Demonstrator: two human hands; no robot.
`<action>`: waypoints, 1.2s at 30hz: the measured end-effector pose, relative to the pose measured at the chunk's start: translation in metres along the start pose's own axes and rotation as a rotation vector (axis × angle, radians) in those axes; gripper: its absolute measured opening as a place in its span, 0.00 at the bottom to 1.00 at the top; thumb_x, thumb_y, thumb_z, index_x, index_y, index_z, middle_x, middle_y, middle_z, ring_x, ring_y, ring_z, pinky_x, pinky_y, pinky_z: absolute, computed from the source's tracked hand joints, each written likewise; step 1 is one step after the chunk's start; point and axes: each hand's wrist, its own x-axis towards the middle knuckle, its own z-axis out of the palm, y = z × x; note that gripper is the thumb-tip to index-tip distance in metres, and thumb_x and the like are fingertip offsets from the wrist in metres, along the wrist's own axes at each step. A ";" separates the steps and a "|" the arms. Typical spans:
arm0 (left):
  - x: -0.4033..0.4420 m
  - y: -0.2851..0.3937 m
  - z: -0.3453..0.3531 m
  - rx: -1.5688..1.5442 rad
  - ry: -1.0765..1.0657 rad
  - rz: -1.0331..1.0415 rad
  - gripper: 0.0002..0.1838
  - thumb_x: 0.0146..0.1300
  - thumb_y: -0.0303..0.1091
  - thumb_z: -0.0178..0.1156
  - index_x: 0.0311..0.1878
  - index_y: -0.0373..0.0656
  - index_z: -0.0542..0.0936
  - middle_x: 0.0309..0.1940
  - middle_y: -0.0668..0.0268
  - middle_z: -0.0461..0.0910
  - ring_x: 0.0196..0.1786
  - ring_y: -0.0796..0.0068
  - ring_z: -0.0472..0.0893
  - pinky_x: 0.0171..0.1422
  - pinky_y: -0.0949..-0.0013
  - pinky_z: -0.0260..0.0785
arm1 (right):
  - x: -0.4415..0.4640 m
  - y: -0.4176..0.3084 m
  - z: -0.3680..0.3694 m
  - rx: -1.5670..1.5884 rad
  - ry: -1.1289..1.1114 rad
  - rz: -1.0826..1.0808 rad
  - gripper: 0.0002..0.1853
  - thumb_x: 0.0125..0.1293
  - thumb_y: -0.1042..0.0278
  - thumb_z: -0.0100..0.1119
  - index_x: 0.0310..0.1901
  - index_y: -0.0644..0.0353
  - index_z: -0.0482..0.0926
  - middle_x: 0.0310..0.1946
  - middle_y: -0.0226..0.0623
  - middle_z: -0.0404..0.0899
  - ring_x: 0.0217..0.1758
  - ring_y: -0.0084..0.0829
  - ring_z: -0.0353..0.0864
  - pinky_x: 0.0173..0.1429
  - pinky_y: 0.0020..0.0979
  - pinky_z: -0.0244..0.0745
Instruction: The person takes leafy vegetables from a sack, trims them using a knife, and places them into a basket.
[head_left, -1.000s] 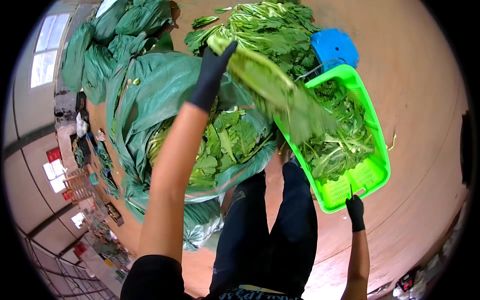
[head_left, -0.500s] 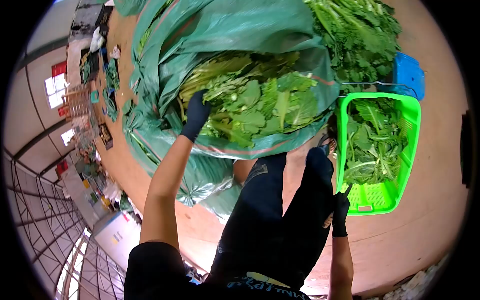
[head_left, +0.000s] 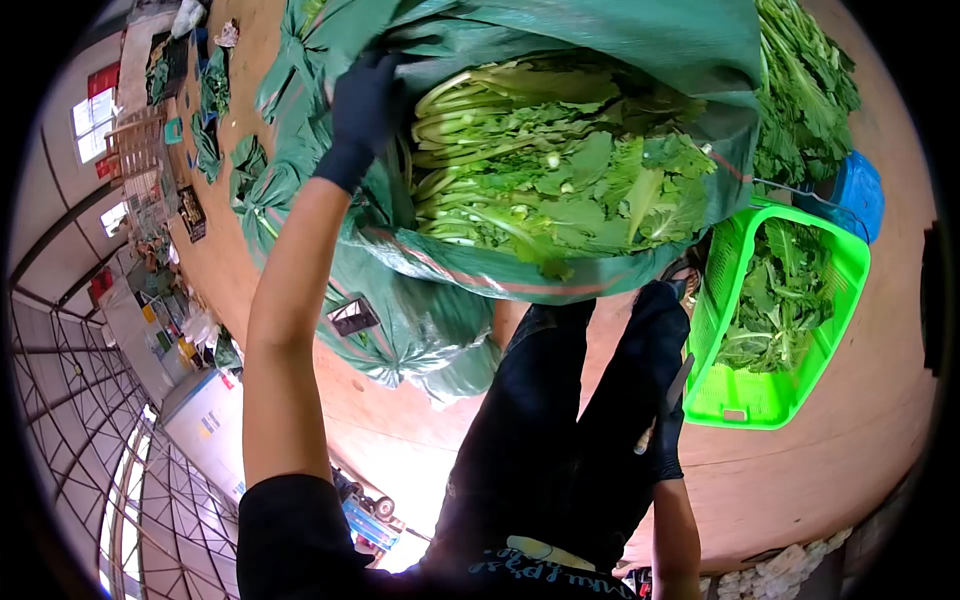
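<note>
My left hand (head_left: 365, 110), in a dark glove, is at the left fold of a large green bag (head_left: 520, 285). Its fingers are blurred against the plastic, so their grip cannot be made out. Leafy greens (head_left: 560, 180) lie inside the open bag, stems to the left and leaves to the right. Low beside my right leg, my right hand (head_left: 667, 440), also gloved, is closed around a knife (head_left: 682, 385) with its blade pointing up. Right of it, a bright green basket (head_left: 850, 290) holds more loose leafy greens (head_left: 780, 300).
A blue plastic stool (head_left: 860, 195) stands behind the basket. A pile of greens (head_left: 800, 90) lies on the floor at the upper right. Another green bag (head_left: 420, 320) is below the open one. A wooden rack (head_left: 135, 150) is far left.
My left hand has gone from over the basket with a bunch of greens, now no longer in it, to the bag's left side. My right hand has come away from the basket with the knife.
</note>
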 end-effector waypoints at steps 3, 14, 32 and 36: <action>-0.036 0.014 0.013 -0.156 -0.107 0.036 0.14 0.50 0.30 0.55 0.42 0.42 0.72 0.38 0.55 0.74 0.40 0.50 0.74 0.42 0.54 0.67 | -0.002 -0.019 0.025 -0.053 -0.042 -0.093 0.10 0.62 0.57 0.53 0.34 0.52 0.68 0.09 0.21 0.51 0.03 0.17 0.49 0.06 0.21 0.47; -0.041 -0.019 0.091 -0.487 -0.210 -0.361 0.20 0.51 0.43 0.63 0.39 0.35 0.76 0.31 0.50 0.76 0.37 0.51 0.76 0.42 0.57 0.67 | -0.008 -0.025 0.046 0.024 -0.019 -0.035 0.10 0.61 0.58 0.55 0.35 0.55 0.73 0.11 0.20 0.62 0.09 0.13 0.57 0.13 0.15 0.51; 0.007 0.185 -0.169 -1.520 0.290 0.313 0.24 0.48 0.18 0.56 0.52 0.35 0.66 0.48 0.51 0.73 0.50 0.60 0.75 0.56 0.62 0.67 | -0.037 -0.119 0.011 0.059 -0.034 -0.461 0.11 0.61 0.64 0.57 0.24 0.58 0.70 0.12 0.22 0.61 0.11 0.15 0.59 0.16 0.19 0.53; 0.035 0.325 -0.173 -1.462 -0.157 0.234 0.20 0.54 0.29 0.62 0.50 0.38 0.71 0.40 0.64 0.74 0.44 0.78 0.74 0.50 0.73 0.67 | -0.087 -0.216 -0.028 -0.070 0.120 -0.721 0.08 0.55 0.76 0.58 0.38 0.63 0.75 0.26 0.24 0.72 0.25 0.15 0.62 0.30 0.17 0.60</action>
